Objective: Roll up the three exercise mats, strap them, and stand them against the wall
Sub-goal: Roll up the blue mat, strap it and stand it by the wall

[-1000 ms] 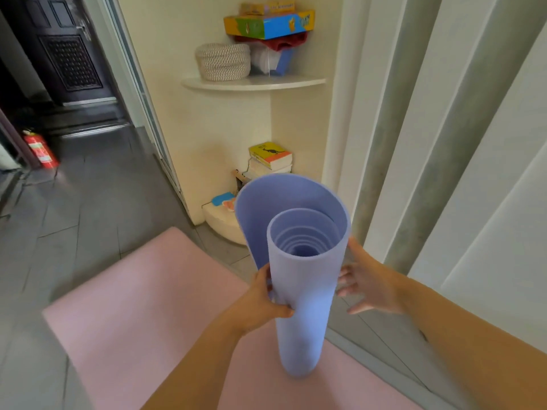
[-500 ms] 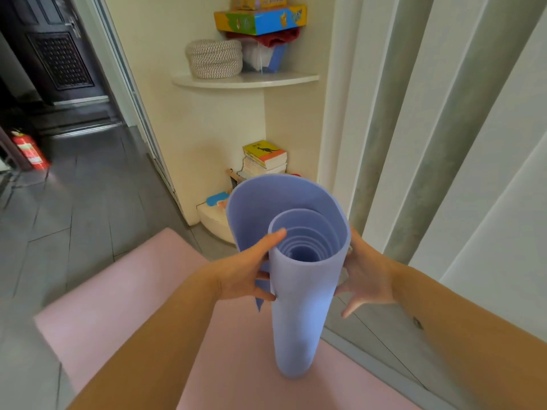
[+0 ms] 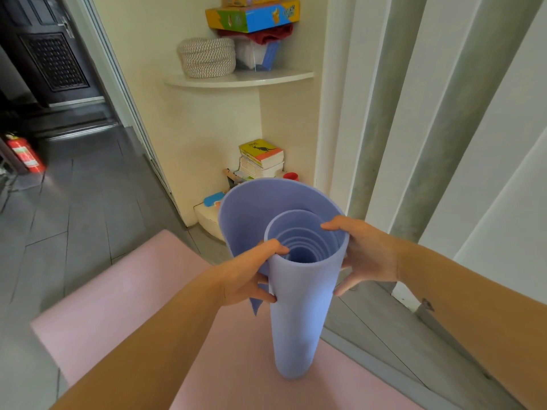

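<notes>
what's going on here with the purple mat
A person is holding a rolled purple mat upright on its end, on top of a pink mat that lies flat on the floor. The left hand grips the inner coil at the top rim, and the right hand holds the loose outer layer, which gapes open. No strap is visible on it.

The floor (image 3: 74,202) is dark grey tile. A cream wall (image 3: 165,137) has a round white shelf (image 3: 239,79) with a woven basket (image 3: 207,57) and bright boxes (image 3: 251,16). Books (image 3: 262,159) are stacked low in the corner. Long pale blinds (image 3: 444,113) hang on the right. A dark door (image 3: 44,51) stands far left, by a red fire extinguisher (image 3: 25,153).
</notes>
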The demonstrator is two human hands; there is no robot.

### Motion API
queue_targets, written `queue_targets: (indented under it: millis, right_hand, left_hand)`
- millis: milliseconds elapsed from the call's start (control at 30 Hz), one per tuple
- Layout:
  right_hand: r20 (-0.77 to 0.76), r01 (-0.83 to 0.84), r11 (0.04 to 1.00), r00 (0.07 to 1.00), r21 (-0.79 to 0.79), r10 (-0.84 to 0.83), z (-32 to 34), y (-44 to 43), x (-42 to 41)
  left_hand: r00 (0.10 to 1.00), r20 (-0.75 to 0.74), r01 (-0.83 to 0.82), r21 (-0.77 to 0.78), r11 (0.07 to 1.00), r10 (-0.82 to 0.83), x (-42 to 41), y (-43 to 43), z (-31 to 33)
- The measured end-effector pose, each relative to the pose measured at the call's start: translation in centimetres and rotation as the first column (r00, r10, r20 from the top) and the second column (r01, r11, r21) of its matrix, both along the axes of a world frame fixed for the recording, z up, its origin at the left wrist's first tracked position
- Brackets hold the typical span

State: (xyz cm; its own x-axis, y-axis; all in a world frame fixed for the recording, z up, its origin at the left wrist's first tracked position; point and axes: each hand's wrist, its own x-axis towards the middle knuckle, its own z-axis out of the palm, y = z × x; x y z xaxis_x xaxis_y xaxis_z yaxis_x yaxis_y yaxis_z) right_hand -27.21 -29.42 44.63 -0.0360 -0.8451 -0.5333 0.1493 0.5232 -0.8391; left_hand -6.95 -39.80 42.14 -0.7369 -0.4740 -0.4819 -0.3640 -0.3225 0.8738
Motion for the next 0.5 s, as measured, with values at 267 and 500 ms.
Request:
queue_targets:
  millis: [267,500]
  right_hand:
    - [0.022,-0.045,0.997,0.999,0.067,0.044,-4.4,1.0,0.1]
    - [0.049,-0.001,0.999,0.999,0.047,-0.001,-6.8,0.3,0.2]
  left_hand:
    - [0.998,-0.02,0.058,-0.026,0.998,-0.059,0.1,1.1,-2.9]
    - [0.995,-0.077,0.063,-0.017,0.998,-0.065,0.2,0.9,-4.8]
